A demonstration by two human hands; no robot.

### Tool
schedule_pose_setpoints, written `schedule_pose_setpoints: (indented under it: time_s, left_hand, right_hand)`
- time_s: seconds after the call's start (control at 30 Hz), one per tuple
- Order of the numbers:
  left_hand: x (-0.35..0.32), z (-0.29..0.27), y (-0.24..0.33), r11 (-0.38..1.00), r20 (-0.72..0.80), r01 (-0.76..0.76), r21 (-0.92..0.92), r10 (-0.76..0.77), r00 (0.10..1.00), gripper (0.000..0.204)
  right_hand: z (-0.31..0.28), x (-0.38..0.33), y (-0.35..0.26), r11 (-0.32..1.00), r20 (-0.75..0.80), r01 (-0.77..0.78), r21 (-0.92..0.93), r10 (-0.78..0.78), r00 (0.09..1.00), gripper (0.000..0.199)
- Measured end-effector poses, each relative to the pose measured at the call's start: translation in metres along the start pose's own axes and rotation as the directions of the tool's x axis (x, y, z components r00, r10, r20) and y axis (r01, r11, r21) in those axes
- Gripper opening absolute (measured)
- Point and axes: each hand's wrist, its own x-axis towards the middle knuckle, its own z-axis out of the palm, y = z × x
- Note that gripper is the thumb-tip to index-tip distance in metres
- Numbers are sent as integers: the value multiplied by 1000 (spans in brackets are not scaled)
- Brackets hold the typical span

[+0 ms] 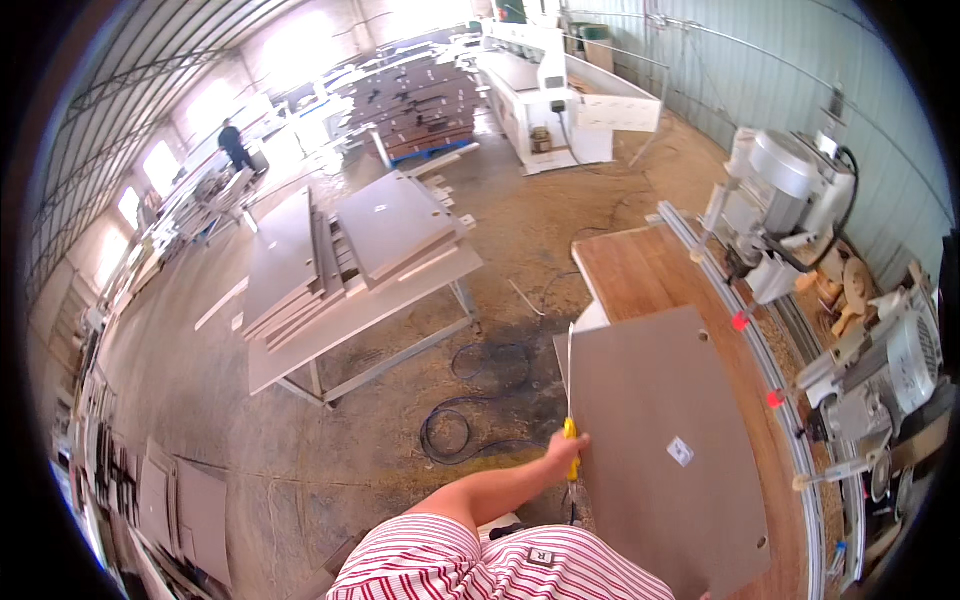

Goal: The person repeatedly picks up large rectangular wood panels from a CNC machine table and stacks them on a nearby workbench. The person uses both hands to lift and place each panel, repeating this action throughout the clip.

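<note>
A large brown board (660,420) lies on the wooden worktop at the right, with a small white label on it and round holes near its corners. My left hand (567,452) is closed around the yellow handle of what looks like an air blow gun (572,430). Its long thin nozzle points away along the board's left edge. Of my right hand, at most a sliver (706,596) shows at the lower edge, beside the near end of the board; its fingers are hidden.
A drilling machine (780,180) with motors lines the worktop's (625,270) right side. A dark hose (445,430) coils on the floor. Stacked boards (390,220) lie on a metal-framed table (370,335) to the left. Farther off stand a white machine (540,110) and another person (235,145).
</note>
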Motion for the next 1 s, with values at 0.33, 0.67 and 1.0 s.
schedule_pose_setpoints:
  time_s: [0.33,0.67,1.0]
  left_hand:
    - [-82,-118,68,999,-115,36,-3,-36,993,23]
    - [-94,-363,124,910,-474,-254,-328,75,877,25]
    - [-68,-546,229,596,-812,-674,-436,63,581,19]
  right_hand:
    - [103,-17,-2,941,-79,180,-288,-211,974,40]
    - [268,-15,47,762,75,374,-529,-397,915,47]
    - [578,56,127,686,559,539,-488,-229,797,40]
